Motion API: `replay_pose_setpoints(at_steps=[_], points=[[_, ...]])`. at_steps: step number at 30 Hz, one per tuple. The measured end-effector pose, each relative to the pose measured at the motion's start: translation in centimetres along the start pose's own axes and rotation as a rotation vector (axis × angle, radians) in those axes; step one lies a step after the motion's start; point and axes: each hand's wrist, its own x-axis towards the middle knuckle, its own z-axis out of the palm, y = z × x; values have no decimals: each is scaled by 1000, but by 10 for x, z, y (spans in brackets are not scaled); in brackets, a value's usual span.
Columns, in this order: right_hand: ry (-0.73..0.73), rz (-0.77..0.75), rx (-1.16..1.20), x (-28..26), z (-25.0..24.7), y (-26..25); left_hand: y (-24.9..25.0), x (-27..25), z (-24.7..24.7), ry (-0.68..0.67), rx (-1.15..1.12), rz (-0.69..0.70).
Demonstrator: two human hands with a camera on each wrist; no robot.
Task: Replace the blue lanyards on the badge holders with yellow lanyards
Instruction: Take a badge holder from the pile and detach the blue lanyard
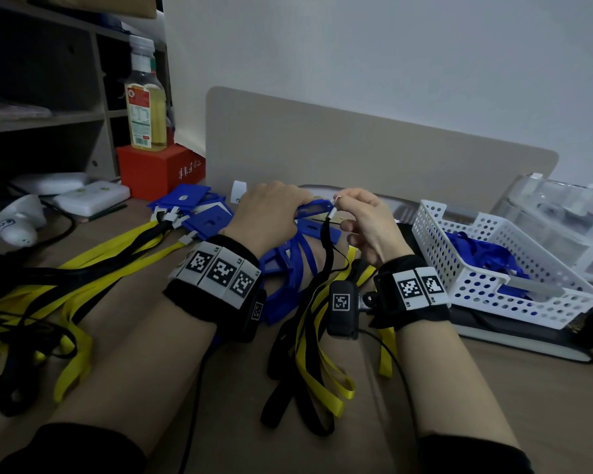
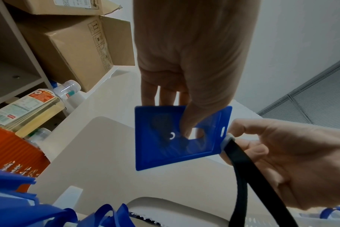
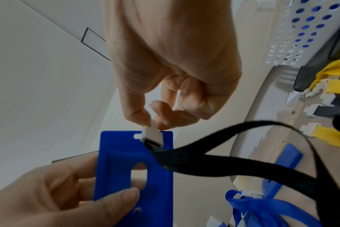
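My left hand (image 1: 271,206) grips a blue badge holder (image 1: 310,208) above the desk, thumb on its face and fingers behind (image 2: 177,116). My right hand (image 1: 363,220) pinches the white clip (image 3: 151,134) of a yellow-and-black lanyard between thumb and fingers (image 3: 151,116). The clip sits at the slot on the holder's short edge (image 2: 228,139); whether it is threaded through cannot be told. The strap (image 1: 327,254) hangs from the clip, black side showing (image 3: 223,165), and its yellow loops (image 1: 312,336) lie on the desk between my forearms.
A pile of blue badge holders (image 1: 199,213) and blue straps lies behind and under my hands. More yellow lanyards (image 1: 65,285) spread at the left. A white perforated basket (image 1: 435,234) with blue lanyards stands at the right. Red box (image 1: 158,169), bottle (image 1: 146,97), beige divider (image 1: 356,148) behind.
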Motion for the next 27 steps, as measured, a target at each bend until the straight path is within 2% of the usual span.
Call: replay_pose_setpoints(at_steps=[11,17,27], points=[[78,-24,11,-1,5,-1,0,-1,1,-8,22,-43],[70,-26,1,0,7,1,3,0,2,8,80,-30],[13,-109,-38,-3,7,0,2,-1,2,39,13,-49]])
